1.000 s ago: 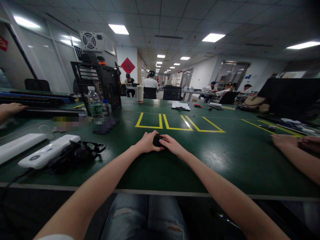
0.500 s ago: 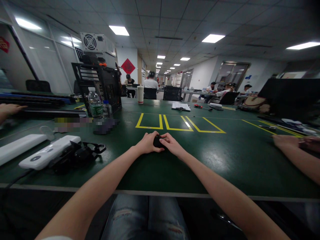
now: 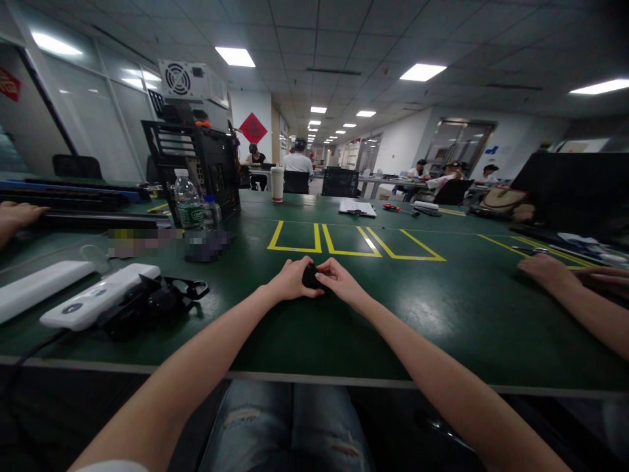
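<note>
Green covers the tabletop (image 3: 422, 354), and a person sits at it with both bare hands close together. Between those hands, just above the tabletop or resting on it, is a small black thing (image 3: 311, 277); I can't tell which, and I can't tell what it is, because the hands hide most of it. The left hand (image 3: 289, 280) curls around it, fingers bent over the far side and thumb on the near side, perhaps so it won't wobble. The right hand (image 3: 339, 282) has its fingers and thumb pinched on the other side, maybe because fingertips are good for little jobs. Both arms reach straight in front of the body, which looks like an easy place to see and hold something small. Just past the hands, yellow tape (image 3: 295, 249) makes box shapes, probably to show where things belong. A clear bottle (image 3: 188, 203) stands upright beside a black metal frame (image 3: 216, 167), out of the arms' way. Nearer on the left, black straps (image 3: 147, 305) lie against a long white block (image 3: 98, 301). At the right edge are another person's hands (image 3: 550, 272), well apart from these.
</note>
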Demonstrator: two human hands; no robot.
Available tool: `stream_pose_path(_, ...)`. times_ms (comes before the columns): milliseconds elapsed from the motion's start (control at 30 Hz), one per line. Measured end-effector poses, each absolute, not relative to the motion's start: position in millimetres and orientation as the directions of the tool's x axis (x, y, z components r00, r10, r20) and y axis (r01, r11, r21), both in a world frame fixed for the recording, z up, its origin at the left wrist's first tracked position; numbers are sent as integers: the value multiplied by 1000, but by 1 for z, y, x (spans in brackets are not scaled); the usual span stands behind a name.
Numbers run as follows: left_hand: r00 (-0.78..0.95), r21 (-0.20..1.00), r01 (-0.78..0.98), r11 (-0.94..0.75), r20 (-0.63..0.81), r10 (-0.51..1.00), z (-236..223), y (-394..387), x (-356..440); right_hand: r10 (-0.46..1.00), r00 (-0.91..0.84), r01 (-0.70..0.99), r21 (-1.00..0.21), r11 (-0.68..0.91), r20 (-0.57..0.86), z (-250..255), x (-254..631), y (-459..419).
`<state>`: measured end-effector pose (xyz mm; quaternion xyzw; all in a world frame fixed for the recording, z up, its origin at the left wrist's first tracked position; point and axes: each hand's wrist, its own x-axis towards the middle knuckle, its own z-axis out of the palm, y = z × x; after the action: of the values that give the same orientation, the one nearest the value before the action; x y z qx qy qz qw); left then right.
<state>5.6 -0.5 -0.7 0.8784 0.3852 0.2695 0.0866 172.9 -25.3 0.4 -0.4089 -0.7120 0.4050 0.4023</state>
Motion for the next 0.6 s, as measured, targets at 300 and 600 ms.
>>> stream_pose_path(300,558,333,641,-692,416,718,-6,4,7,910,-373,291,-908,300,181,-3,172,-18)
stream_pose_path(600,559,361,634,-684,397,728,-2,1,7,892,-375,262,-895,362,251,-3,171,-23)
